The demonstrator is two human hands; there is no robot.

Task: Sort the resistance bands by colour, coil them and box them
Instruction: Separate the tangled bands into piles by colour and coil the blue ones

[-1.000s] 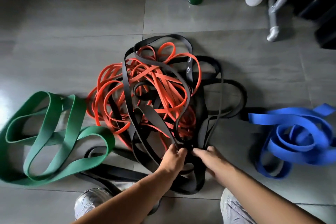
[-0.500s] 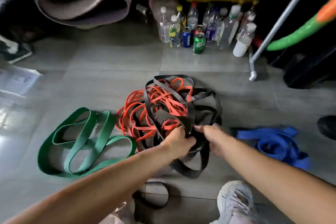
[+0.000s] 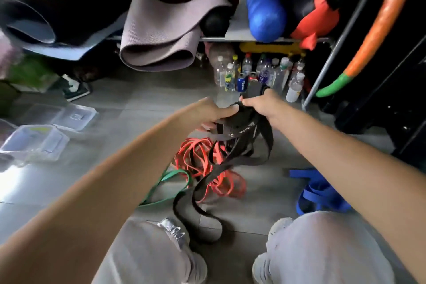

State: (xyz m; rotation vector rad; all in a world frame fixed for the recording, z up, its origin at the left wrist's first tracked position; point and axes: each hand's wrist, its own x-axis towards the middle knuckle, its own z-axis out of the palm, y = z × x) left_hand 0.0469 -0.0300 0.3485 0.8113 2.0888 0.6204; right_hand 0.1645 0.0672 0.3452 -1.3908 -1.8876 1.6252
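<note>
Together, left hand [image 3: 207, 110] and right hand [image 3: 260, 105] pinch hanging black bands [image 3: 232, 136]; the tangled orange bands [image 3: 196, 154] could snag them.

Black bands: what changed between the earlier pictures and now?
The left hand and right hand kept their grip on the black bands and raised the bunch off the floor, drawing it up out of the orange bands; its loops now hang down. The orange, green bands and blue bands stayed on the floor.
</note>
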